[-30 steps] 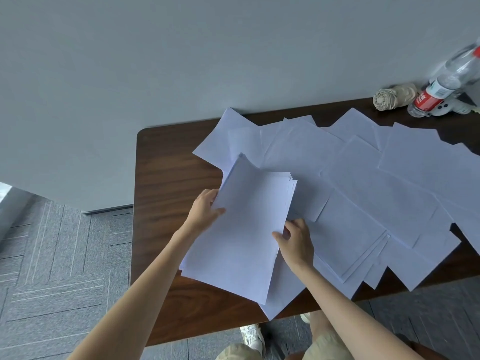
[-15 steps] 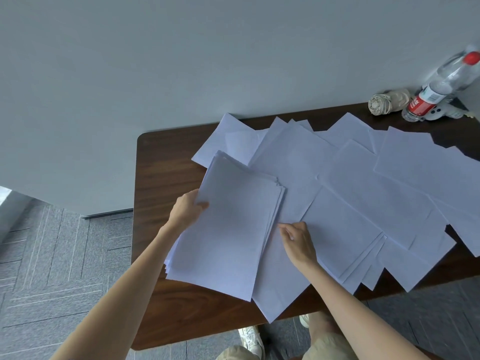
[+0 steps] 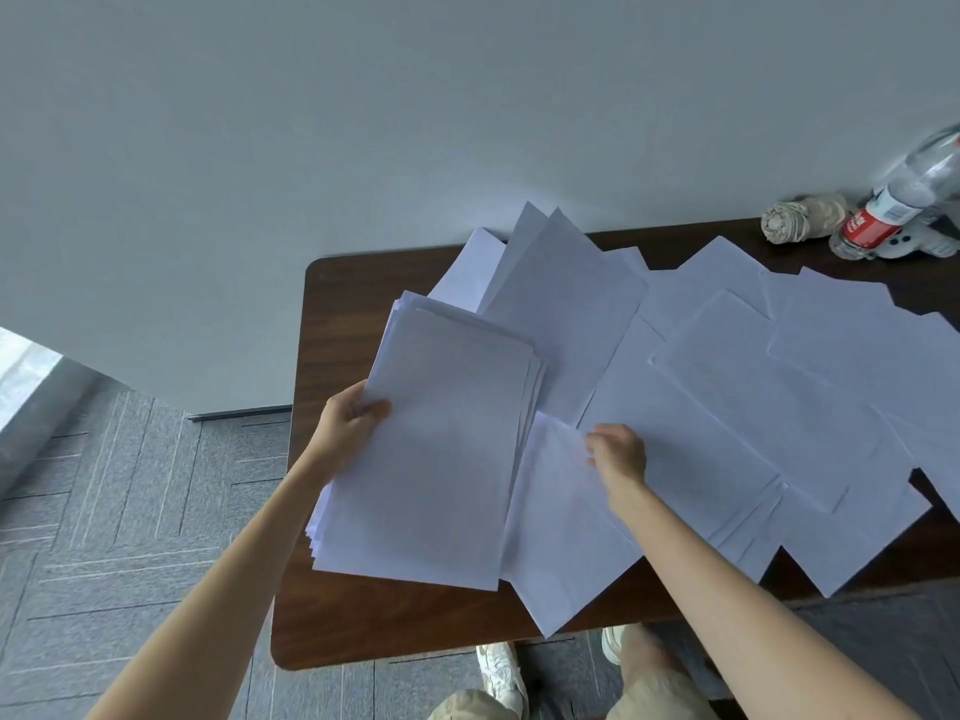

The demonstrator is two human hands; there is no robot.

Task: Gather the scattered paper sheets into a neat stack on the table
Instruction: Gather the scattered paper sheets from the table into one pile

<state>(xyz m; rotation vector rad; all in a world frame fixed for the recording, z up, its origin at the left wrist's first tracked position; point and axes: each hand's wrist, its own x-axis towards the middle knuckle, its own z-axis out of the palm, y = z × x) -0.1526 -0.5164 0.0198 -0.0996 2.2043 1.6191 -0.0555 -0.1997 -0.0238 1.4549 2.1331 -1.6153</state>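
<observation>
My left hand grips the left edge of a gathered stack of white sheets, thumb on top, above the left part of the dark wooden table. My right hand pinches the edge of a single loose sheet lying just right of the stack. Several more white sheets lie scattered and overlapping across the middle and right of the table, some reaching up against the wall.
A clear plastic bottle with a red label and a rolled beige cloth bundle sit at the table's far right corner. A grey wall stands behind. My shoes show below the near table edge.
The stack in my left hand has shifted left. My right hand has slid right, off the stack, onto a loose sheet and pinched its edge.
</observation>
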